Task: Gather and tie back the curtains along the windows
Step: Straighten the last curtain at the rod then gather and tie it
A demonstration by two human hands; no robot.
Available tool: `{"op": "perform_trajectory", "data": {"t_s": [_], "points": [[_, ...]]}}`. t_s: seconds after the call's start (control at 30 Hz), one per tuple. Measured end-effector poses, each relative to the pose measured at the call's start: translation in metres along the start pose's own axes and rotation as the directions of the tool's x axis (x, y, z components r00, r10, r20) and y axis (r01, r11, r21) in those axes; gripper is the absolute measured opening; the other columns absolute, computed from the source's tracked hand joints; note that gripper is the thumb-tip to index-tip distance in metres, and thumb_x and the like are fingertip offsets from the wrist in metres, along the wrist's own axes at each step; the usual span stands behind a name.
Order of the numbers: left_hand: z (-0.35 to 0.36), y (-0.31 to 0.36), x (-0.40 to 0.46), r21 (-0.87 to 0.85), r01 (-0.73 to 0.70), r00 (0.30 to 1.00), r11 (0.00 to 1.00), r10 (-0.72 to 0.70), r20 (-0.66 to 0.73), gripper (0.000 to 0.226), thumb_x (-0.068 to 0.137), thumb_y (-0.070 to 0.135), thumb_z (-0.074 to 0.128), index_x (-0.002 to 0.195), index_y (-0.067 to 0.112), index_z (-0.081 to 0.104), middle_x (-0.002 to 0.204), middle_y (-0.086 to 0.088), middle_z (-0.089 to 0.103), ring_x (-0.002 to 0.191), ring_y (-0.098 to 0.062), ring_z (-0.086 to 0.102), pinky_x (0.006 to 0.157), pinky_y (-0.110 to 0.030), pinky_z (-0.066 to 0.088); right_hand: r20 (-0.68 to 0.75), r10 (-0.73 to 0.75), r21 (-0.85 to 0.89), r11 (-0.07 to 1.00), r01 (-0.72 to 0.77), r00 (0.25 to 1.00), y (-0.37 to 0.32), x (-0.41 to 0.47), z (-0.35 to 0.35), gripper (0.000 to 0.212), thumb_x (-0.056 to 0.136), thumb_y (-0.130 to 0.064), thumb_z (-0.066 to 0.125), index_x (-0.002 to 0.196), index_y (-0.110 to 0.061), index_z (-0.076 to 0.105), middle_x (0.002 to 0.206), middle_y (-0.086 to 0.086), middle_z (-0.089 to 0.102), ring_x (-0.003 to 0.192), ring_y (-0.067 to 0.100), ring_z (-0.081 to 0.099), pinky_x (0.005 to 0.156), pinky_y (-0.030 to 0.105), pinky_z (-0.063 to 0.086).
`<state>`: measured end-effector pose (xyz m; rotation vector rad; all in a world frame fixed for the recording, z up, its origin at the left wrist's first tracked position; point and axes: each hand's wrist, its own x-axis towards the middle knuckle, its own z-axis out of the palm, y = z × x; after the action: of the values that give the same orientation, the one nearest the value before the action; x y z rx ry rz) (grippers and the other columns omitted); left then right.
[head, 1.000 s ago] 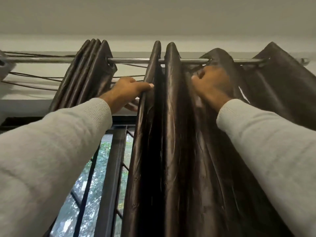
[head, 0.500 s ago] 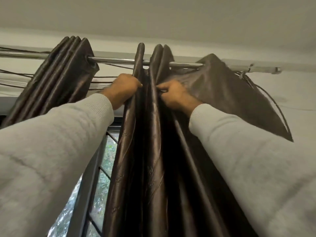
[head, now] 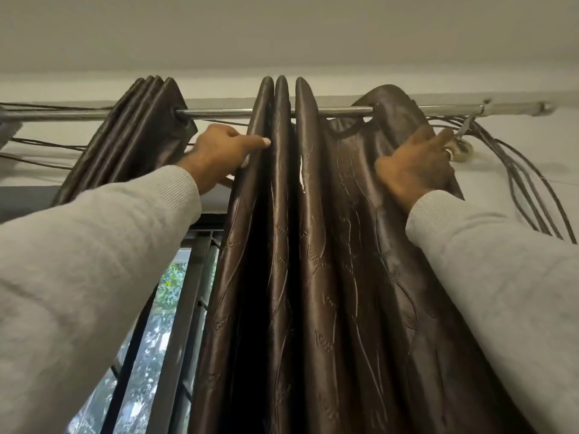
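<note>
Between the two hands, just under the rod, hangs the brown curtain in tight folds. The left hand pinches the outer fold, thumb in front and fingers behind the edge. The right hand grips the loose cloth at the far side, fingers curled around it. To do this step well, I think both hands should push the folds together close to the rod, so the eyelets slide and the cloth does not tear. Left of the left hand, a second curtain is already gathered; below it is the window. Right of the right hand hang thin cords, perhaps for tying.
</note>
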<state>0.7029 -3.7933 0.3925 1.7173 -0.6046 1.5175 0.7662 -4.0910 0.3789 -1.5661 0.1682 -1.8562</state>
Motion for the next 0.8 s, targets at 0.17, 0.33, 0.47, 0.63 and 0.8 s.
{"op": "perform_trajectory", "data": {"t_s": [0.17,0.33,0.47,0.63,0.8], "points": [[0.017,0.007,0.003,0.047,0.016,1.000,0.999,-0.017,0.011,0.009,0.102,0.022,0.066,0.107,0.017,0.069,0.099,-0.010,0.072,0.092,-0.029,0.074,0.067,-0.041,0.061,0.133,-0.034,0.079,0.997,0.024,0.991,-0.003,-0.005,-0.006,0.043,0.094,-0.035,0.069,0.131,-0.014,0.066,0.130,0.016,0.067,0.118,0.041,0.065,0.097,0.051,0.055],[0.034,0.024,0.002,-0.048,-0.009,0.996,0.999,0.013,0.089,0.024,0.101,0.006,0.055,0.107,0.015,0.076,0.097,-0.009,0.076,0.090,-0.027,0.076,0.070,-0.042,0.063,0.337,-0.519,0.480,0.813,0.331,0.786,-0.054,-0.023,-0.001,0.033,0.094,-0.013,0.068,0.122,-0.025,0.079,0.115,0.000,0.077,0.103,0.013,0.071,0.095,0.032,0.059],[0.015,0.022,0.001,-0.079,0.011,0.985,0.997,0.002,0.172,0.020,0.103,0.015,0.060,0.115,0.015,0.076,0.095,-0.006,0.079,0.081,-0.021,0.079,0.067,-0.037,0.063,0.440,-0.554,0.440,0.819,0.368,0.707,-0.062,-0.008,-0.018,0.029,0.103,-0.028,0.066,0.128,-0.017,0.076,0.112,-0.001,0.073,0.097,0.014,0.066,0.076,0.024,0.055],[0.009,0.014,0.002,-0.069,0.043,0.996,0.997,-0.037,0.079,0.025,0.101,0.031,0.064,0.123,0.020,0.067,0.104,-0.008,0.074,0.091,-0.028,0.076,0.066,-0.039,0.063,0.236,-0.236,0.387,0.912,0.131,0.943,-0.057,-0.009,-0.014,0.068,0.088,-0.066,0.062,0.132,-0.016,0.065,0.131,0.011,0.067,0.119,0.035,0.065,0.101,0.047,0.055],[0.054,0.028,-0.001,-0.073,-0.050,0.993,0.996,0.057,0.101,0.039,0.094,-0.001,0.054,0.120,0.018,0.076,0.107,-0.010,0.078,0.100,-0.030,0.076,0.091,-0.046,0.065,0.396,-0.451,0.334,0.882,0.332,0.799,-0.063,-0.026,-0.007,0.028,0.092,-0.018,0.067,0.120,-0.014,0.072,0.120,0.010,0.071,0.114,0.030,0.065,0.095,0.040,0.055]]}}
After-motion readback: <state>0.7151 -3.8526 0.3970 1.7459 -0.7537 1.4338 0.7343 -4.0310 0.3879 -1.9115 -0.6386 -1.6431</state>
